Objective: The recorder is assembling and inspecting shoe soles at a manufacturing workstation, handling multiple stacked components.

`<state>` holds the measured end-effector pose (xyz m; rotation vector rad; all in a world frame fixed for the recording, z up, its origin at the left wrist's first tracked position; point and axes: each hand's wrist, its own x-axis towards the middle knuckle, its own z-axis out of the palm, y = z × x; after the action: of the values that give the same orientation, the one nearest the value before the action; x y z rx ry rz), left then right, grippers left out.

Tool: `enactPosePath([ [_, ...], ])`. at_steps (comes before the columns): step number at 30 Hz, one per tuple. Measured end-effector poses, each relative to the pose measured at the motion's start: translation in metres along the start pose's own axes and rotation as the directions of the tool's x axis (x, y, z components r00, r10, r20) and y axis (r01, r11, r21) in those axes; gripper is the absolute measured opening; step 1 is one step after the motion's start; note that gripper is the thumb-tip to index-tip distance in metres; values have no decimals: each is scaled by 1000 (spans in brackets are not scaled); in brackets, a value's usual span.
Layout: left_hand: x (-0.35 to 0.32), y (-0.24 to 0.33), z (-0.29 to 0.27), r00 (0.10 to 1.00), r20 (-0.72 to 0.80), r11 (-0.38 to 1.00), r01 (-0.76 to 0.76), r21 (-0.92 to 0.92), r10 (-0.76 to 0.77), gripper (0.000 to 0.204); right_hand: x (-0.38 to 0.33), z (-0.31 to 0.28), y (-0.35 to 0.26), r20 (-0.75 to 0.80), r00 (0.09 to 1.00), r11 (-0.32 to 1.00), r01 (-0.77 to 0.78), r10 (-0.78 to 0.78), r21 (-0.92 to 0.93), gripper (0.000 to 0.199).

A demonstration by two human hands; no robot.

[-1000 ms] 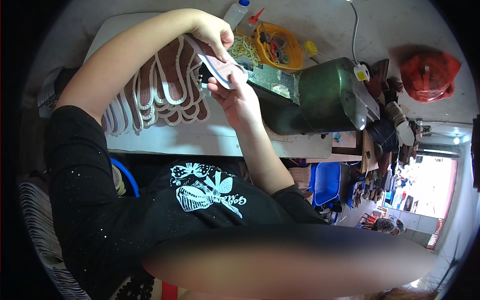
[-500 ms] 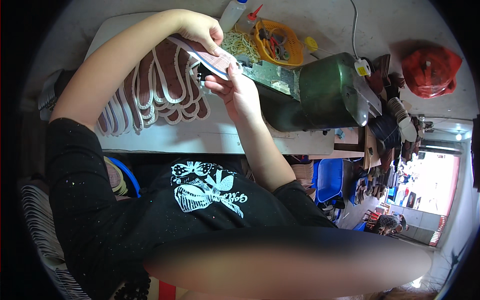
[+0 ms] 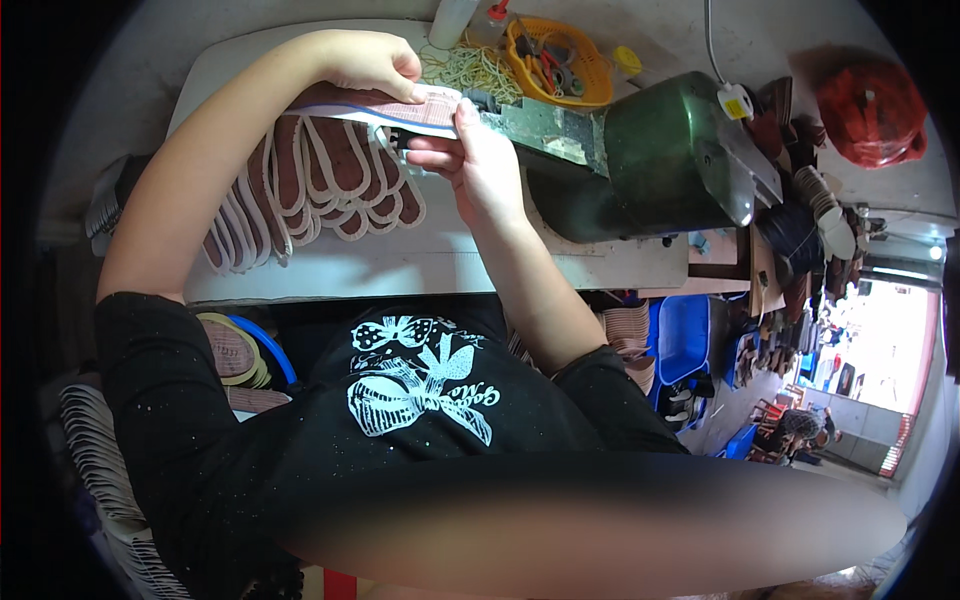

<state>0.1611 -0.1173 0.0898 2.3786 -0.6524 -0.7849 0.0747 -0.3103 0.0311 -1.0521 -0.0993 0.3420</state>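
Observation:
Both hands hold a shoe insole [image 3: 365,104] with a brownish woven face, a pale edge and a blue line along its side. It lies almost level, across the arm of a green sewing machine [image 3: 655,150]. My left hand [image 3: 375,68] is closed on its far side, thumb pressing on the face. My right hand [image 3: 485,165] pinches the right end, thumb on top and the other fingers below the near edge. Just nearer and to the left, a spread of similar insoles [image 3: 335,165] with whitish rims rests on the white table [image 3: 340,275].
Cut cord scraps [image 3: 475,72], a yellow basket of tools [image 3: 590,70] and two bottles stand behind the machine. A red bag [image 3: 870,112] hangs at right. Blue bins [image 3: 683,335] sit beyond the table's right end. Stacked insoles [image 3: 95,430] rise at lower left.
The insole has turned from slanting down to the right to nearly level, and more of its length shows. Both hands keep hold of it. The whole view has shifted slightly.

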Motion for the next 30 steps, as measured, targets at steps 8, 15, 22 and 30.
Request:
enactPosePath([
  [8,-10,5,15,993,-114,999,21,-49,-27,39,-5,-7,-7,74,995,998,-64,64,-1,36],
  [15,-17,22,29,984,-62,978,160,-136,-170,37,-6,-11,-7,39,999,1000,5,-5,3,34],
  [22,-14,11,34,980,-59,941,163,-296,-188,33,-2,-13,-7,23,998,998,-60,60,-18,33],
  [30,-24,30,56,946,-19,817,269,-510,-324,31,-2,-20,-6,-31,999,998,-12,10,-69,27],
])
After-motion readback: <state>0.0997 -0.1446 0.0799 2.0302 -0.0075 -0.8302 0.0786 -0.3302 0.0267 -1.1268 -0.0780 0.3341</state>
